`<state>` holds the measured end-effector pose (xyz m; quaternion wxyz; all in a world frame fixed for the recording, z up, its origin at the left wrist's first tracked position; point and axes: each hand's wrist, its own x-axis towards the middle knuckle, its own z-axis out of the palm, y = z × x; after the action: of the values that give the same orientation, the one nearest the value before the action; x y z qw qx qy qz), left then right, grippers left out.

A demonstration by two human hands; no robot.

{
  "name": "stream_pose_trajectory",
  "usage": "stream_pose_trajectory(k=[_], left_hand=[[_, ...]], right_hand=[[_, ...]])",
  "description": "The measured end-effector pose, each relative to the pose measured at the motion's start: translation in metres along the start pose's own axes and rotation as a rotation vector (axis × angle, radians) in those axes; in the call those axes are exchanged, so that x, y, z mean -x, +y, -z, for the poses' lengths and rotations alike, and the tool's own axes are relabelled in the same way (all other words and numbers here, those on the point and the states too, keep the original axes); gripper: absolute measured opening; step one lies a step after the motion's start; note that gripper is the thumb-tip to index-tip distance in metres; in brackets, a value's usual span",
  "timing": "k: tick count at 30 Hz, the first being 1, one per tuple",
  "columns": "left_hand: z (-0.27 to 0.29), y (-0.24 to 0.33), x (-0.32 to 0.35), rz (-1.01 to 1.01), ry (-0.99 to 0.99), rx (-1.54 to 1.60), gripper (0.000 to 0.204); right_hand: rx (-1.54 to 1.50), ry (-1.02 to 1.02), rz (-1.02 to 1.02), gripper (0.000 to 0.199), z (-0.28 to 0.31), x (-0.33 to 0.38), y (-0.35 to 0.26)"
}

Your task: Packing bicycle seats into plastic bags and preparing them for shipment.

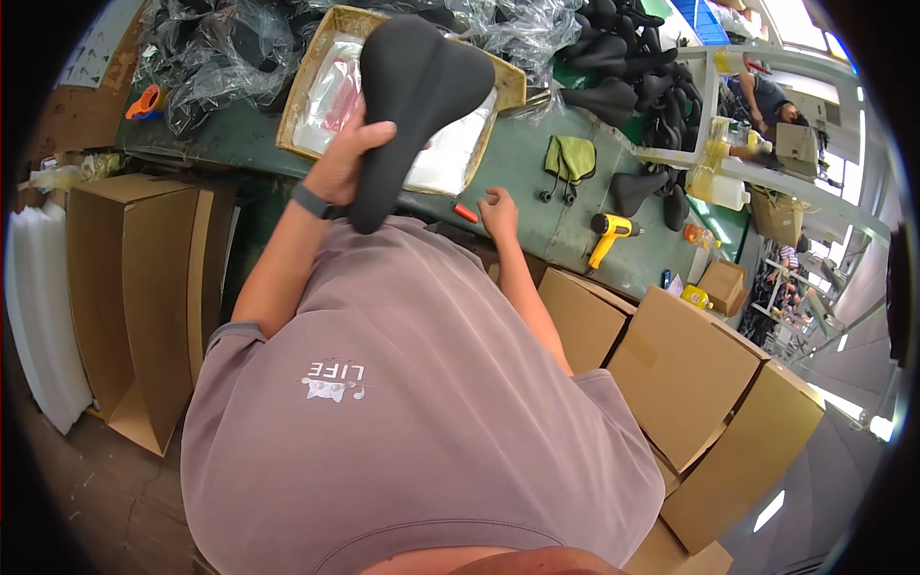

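My left hand [343, 158], with a dark band at the wrist, is closed on a black bicycle saddle [407, 91]. The saddle is raised, its wide end away from me and its narrow nose toward my body. It covers part of a shallow cardboard tray [290, 129] that holds clear and white plastic bags [447, 158]. My right hand [498, 215] rests at the near edge of the green table [537, 222], fingers loosely bent and apart, with nothing seen in them. Just left of it lies a small red stick-like object [466, 213].
Plastic-wrapped saddles [230, 57] and bare black saddles [613, 101] crowd the table's back. To the right lie a green pouch [572, 158] and a yellow heat gun [610, 236]. Orange tape dispenser [146, 103] sits far left. Cardboard boxes [685, 374] flank me; a person [762, 101] is beyond.
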<state>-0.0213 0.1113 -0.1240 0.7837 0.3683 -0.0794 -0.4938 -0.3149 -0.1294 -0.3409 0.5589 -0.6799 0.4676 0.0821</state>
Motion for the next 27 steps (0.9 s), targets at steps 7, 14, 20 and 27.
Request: stream_pose_trajectory(k=[7,14,20,27], left_hand=[[0.055,0.034,0.049,0.227,-0.286,0.190,0.072],[-0.004,0.044,0.084,0.291,-0.028,0.303,0.071],[-0.034,0.058,0.062,0.300,-0.155,0.183,0.083],[-0.076,0.060,0.026,0.521,-0.476,0.219,0.099]], right_hand=[[0.815,0.342,0.481,0.064,-0.044,-0.019,0.062],[0.007,0.301,0.270,0.029,0.023,-0.020,0.016],[-1.049,0.082,0.482,0.032,0.096,0.093,-0.184],[-0.922,-0.109,0.668,0.037,0.121,0.185,-0.309]])
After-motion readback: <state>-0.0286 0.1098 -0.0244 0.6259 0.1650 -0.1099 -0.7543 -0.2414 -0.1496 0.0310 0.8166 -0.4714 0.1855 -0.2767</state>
